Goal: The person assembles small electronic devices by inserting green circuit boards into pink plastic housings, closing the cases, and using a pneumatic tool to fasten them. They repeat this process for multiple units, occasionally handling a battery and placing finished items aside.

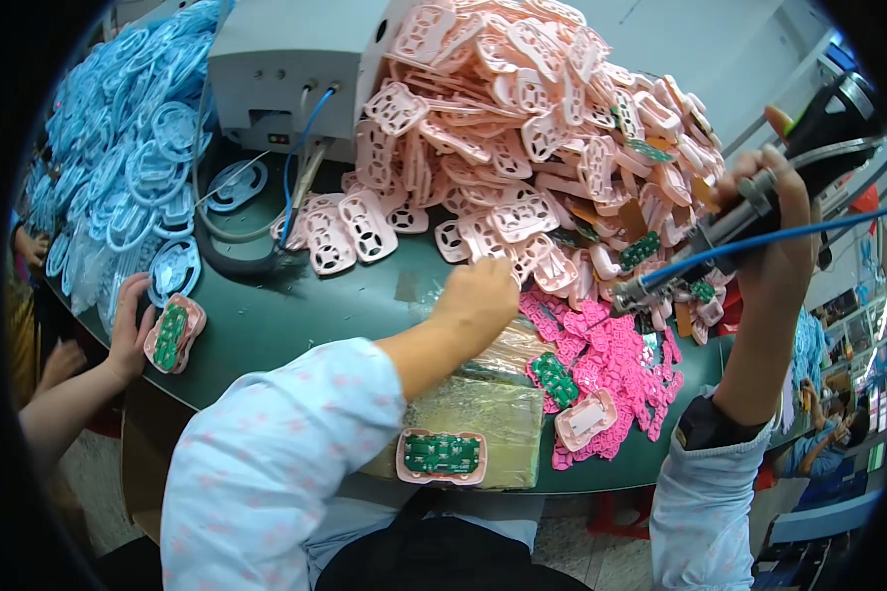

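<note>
My left hand [475, 303] reaches to the front of the pale pink pile, its fingers closed on the edge of a pink plastic cover [532, 254] with cut-outs. My right hand [774, 202] is raised at the right, wrapped round a power screwdriver [724, 236] with a blue air tube. Its metal tip points down and left, above the bright pink rubber keypads [611, 360]. On a tape-wrapped block [512, 419] before me lies a pink shell with a green circuit board [442, 455] in it.
Pale pink covers [503, 89] are heaped at the back, blue plastic frames [118, 128] at the left. A grey machine box [286, 69] with cables stands between them. Another person's hand [128, 333] touches a pink shell with a board [175, 335] at the left.
</note>
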Available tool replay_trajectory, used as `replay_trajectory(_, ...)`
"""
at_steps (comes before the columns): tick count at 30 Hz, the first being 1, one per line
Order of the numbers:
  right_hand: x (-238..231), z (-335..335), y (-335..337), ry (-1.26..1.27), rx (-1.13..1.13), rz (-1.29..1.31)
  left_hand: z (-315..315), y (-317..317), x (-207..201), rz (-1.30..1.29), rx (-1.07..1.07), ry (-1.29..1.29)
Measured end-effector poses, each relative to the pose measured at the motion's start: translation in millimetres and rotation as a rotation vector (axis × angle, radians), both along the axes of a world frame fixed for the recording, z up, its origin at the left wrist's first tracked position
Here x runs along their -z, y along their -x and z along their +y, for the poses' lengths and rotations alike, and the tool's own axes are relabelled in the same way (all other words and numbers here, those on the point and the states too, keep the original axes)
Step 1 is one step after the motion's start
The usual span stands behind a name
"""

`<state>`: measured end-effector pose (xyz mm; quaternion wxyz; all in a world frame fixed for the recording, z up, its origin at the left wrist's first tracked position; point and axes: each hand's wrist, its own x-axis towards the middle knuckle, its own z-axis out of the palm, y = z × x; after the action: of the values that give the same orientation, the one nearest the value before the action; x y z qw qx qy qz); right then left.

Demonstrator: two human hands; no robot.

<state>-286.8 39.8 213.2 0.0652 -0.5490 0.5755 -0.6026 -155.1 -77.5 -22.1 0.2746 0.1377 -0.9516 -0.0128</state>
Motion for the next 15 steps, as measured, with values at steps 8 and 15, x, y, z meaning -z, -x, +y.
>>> replay_trajectory(8, 32.5, 85.2, 13.6, -0.187, 0.462, 0.085, -3.9, -93.5, -20.2, -0.091, 0.024, -0.206)
replay_trajectory(15, 193.4, 28.8, -14.6, -0.536, 0.258, 0.73, -12.4, -72.9, -25.8, -0.188, -0.424, -0.602)
